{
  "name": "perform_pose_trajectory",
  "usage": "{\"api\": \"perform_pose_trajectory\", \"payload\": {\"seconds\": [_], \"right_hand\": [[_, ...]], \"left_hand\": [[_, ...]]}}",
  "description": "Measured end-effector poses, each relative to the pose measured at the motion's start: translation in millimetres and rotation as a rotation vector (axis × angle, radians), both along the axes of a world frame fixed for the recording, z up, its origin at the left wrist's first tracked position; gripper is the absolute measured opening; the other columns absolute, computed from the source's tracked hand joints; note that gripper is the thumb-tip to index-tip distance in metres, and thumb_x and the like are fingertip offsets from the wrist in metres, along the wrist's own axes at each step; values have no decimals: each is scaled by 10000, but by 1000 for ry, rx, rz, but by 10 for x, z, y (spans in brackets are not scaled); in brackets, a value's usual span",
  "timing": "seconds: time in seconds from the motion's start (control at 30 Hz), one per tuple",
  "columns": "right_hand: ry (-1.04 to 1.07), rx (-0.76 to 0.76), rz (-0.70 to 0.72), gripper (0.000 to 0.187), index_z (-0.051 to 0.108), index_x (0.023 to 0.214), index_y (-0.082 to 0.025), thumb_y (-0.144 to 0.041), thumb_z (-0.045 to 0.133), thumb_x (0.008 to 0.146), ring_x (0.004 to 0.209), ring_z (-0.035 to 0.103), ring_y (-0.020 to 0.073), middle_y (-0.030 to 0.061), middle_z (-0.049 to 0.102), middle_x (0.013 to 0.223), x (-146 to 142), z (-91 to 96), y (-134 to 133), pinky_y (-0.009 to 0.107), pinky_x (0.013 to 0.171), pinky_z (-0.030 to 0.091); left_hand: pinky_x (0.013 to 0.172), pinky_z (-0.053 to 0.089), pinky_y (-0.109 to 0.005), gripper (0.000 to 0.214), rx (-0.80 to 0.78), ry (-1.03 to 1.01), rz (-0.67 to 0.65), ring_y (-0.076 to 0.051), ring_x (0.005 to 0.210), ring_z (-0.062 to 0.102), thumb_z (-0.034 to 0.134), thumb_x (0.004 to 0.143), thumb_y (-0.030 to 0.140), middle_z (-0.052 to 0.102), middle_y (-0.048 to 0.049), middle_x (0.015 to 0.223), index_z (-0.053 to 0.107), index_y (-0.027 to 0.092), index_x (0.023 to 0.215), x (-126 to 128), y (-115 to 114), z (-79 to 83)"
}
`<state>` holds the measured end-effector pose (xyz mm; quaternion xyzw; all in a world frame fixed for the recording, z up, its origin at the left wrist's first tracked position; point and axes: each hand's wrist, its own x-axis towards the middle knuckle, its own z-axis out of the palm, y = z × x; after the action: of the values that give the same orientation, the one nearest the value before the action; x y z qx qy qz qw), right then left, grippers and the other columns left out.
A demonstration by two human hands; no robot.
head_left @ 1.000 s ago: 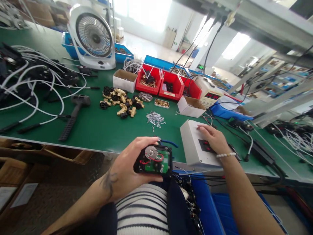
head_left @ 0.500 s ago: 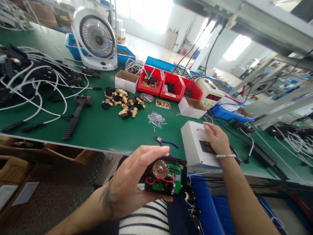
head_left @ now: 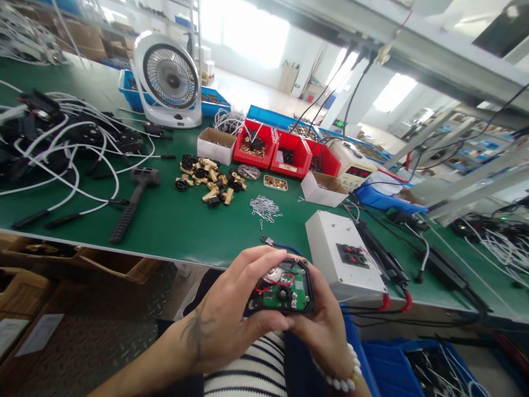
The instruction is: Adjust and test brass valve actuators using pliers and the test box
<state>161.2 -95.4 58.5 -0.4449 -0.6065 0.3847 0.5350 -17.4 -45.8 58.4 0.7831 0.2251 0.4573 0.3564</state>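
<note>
Between both hands, in front of my lap at the table's front edge, is a black housing with a green circuit board [head_left: 285, 292], a round metal motor and red wires inside. My left hand [head_left: 243, 292] grips its left side, thumb below and fingers over the top. My right hand [head_left: 326, 309] closes round its right side, its thumb along the lower edge. Just beyond lie blue-handled pliers [head_left: 281, 244], partly hidden by my fingers. To the right stands a white metal box [head_left: 341, 253] with a black and red terminal panel and small switches.
A green table [head_left: 198, 231] carries a hammer [head_left: 134, 204], brass fittings [head_left: 212, 179], metal clips [head_left: 264, 208], red bins [head_left: 256, 146], a white fan [head_left: 169, 80] and cables [head_left: 74, 143]. Black bars with red ends [head_left: 384, 264] lie right of the white box. A blue crate [head_left: 392, 358] sits below.
My right hand has left the white box, moved down and left, and taken hold of the housing's right side. My left hand still holds the housing, which has tilted slightly.
</note>
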Motion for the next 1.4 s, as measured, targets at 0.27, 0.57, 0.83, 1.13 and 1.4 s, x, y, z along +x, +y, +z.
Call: {"api": "perform_pose_trajectory", "payload": {"seconds": [0.27,0.57,0.83,1.13,1.4], "right_hand": [[113,-224,99,615,603,1236,-329,-149,819,690,1136,631,212,22,658,1231,-44,-190,153,340,988,522],[194,-410,-96,579,539,1201,-182,-406,775,721,1179,610,278,138,637,1278,-261,-465,654,454,1060,460],[-333,-197,-387,502,577,1238,-189,-434,657,808,1146,574,319,152,610,1245,-155,-583,599,571,1036,423],[370,-446,35,506,642,1163,-211,-594,627,834,641,532,124,87,675,1003,-249,-241,265,280,591,466],[599,-527,296,382,687,1042,-190,-489,719,807,503,363,76,-38,492,619,-227,-47,74,223,501,300]], "left_hand": [[905,499,-273,147,1,80,109,-152,1007,608,466,979,213,642,-58,1055,594,197,909,-90,145,-4],[1068,405,-454,203,-62,437,682,-248,1192,528,516,959,244,594,-126,1200,597,113,1090,-312,1397,-328],[946,501,-499,336,-223,604,958,-265,1115,591,623,913,324,582,-107,1264,582,155,1200,-788,2099,-521],[957,529,-329,340,-105,370,469,-213,1116,608,613,893,371,609,-75,1192,573,201,1185,-585,1015,-167],[979,501,-294,343,-144,120,-105,-182,1083,630,671,876,242,663,-28,1169,609,289,1210,-330,195,176]]}}
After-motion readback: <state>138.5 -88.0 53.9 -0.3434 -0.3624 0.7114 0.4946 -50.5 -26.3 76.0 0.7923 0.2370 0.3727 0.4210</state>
